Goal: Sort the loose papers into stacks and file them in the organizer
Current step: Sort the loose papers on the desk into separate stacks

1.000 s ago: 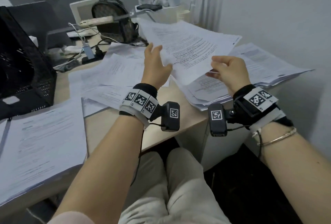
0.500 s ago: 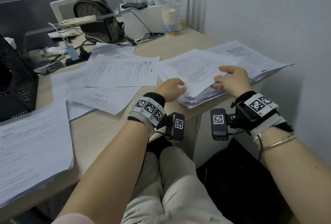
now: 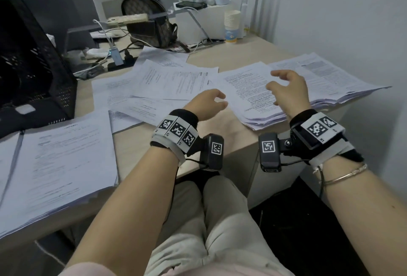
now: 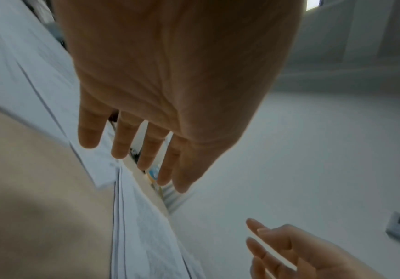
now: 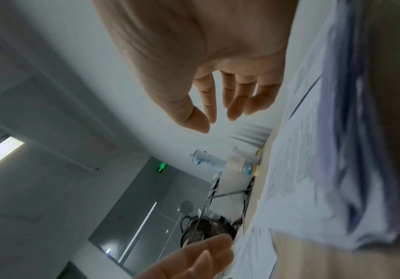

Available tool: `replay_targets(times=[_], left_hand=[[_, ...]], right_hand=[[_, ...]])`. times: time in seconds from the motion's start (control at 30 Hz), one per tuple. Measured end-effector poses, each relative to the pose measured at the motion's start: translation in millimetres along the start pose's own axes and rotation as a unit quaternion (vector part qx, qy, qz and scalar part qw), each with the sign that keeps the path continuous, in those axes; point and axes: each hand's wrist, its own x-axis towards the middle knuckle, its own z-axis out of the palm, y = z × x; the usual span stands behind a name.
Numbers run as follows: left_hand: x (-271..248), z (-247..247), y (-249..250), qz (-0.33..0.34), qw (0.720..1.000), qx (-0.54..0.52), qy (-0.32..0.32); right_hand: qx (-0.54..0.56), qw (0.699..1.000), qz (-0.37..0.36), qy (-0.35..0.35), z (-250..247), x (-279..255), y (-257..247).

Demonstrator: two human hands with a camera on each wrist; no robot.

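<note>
**A:** What has changed since half a second ago?

**B:** Both of my hands have let go of the sheet and lifted off it. That sheet now lies on top of the right paper stack (image 3: 253, 99), at the near right edge of the counter (image 3: 136, 148).

**A:** How are the hands now?

**B:** My left hand (image 3: 207, 105) hovers just left of that stack, fingers spread and relaxed, its grip apart, holding nothing. My right hand (image 3: 288, 90) hovers over the stack, fingers loosely spread, its grip also apart and empty. Both wrist views show bare palms with air between the fingers.

**A:** Where are the other papers?

**B:** Loose sheets (image 3: 167, 81) overlap one another just left of the stack, mid-counter. Another thick paper pile (image 3: 61, 161) sits well left of it, at the near edge. The black mesh organizer (image 3: 33, 73) stands far left of the stack, behind that pile. A brown backpack (image 3: 147, 17) stands at the back of the counter, and a column of paper cups (image 3: 231, 24) stands behind the stack.
</note>
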Motion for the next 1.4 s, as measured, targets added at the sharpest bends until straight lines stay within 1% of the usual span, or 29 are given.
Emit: replay_targets(times=[0.1,0.23,0.3,0.4,0.5,0.57,0.6,0.63,0.7,0.77,0.8,0.87,0.93,0.97,1.03,1.1,1.17,1.27,1.4], left_hand=[[-12.4,-22.7,-17.3,-0.015,0.999,-0.021,0.03],[-29.9,-51.6,-41.9,-0.032,0.995,-0.035,0.092],[-37.6,-63.5,-55.0,-0.048,0.992,-0.038,0.114],[-46.7,-77.3,-72.6,-0.078,0.988,-0.044,0.125],[-52.8,-87.4,-86.3,-0.101,0.986,-0.043,0.125],[-55.1,-91.3,-93.5,-0.111,0.985,-0.037,0.123],[-55.6,-92.5,-97.3,-0.115,0.985,-0.034,0.122],[-55.8,-93.2,-100.7,-0.12,0.985,-0.03,0.121],[-55.9,-94.2,-106.9,-0.128,0.985,-0.023,0.116],[-54.8,-94.2,-112.3,-0.132,0.985,-0.015,0.109],[-54.1,-93.8,-114.6,-0.133,0.985,-0.014,0.106],[-52.5,-91.6,-117.6,-0.138,0.985,-0.015,0.099],[-50.2,-87.8,-120.6,-0.147,0.984,-0.022,0.095],[-48.8,-85.7,-121.6,-0.151,0.984,-0.025,0.094],[-47.3,-81.5,-122.2,-0.157,0.984,-0.013,0.087],[-46.4,-77.7,-123.1,-0.165,0.983,-0.003,0.077],[-45.8,-74.4,-124.8,-0.169,0.983,-0.005,0.064],[-45.9,-71.3,-126.3,-0.178,0.983,-0.016,0.044],[-47.1,-69.3,-125.3,-0.182,0.983,0.003,0.023]], right_hand=[[0.002,0.999,-0.015,-0.035,23.2,-2.0,-10.5],[0.001,0.996,-0.037,-0.087,56.7,-9.6,-22.3],[-0.004,0.991,-0.045,-0.125,75.1,-14.4,-26.7],[-0.03,0.979,-0.042,-0.198,103.0,-18.9,-28.8],[-0.099,0.961,-0.041,-0.256,127.9,-16.2,-27.9],[-0.16,0.945,-0.032,-0.284,142.0,-9.1,-26.2],[-0.203,0.932,-0.026,-0.298,148.1,-4.9,-24.9],[-0.257,0.915,-0.019,-0.312,153.1,-0.6,-22.5],[-0.369,0.87,-0.005,-0.326,159.2,5.8,-17.9],[-0.43,0.834,-0.003,-0.346,160.5,7.1,-15.3],[-0.44,0.823,-0.007,-0.361,160.1,4.9,-15.8],[-0.429,0.812,-0.03,-0.395,158.6,-1.5,-19.9],[-0.387,0.809,-0.056,-0.439,157.9,-10.2,-25.7],[-0.356,0.814,-0.064,-0.454,158.2,-14.6,-28.4],[-0.303,0.828,-0.089,-0.463,159.8,-22.8,-32.5],[-0.305,0.834,-0.113,-0.445,162.0,-25.5,-32.0],[-0.346,0.821,-0.106,-0.442,161.0,-25.3,-30.9],[-0.391,0.791,-0.082,-0.463,155.8,-25.2,-32.3],[-0.451,0.757,-0.084,-0.466,155.4,-24.0,-32.8]])
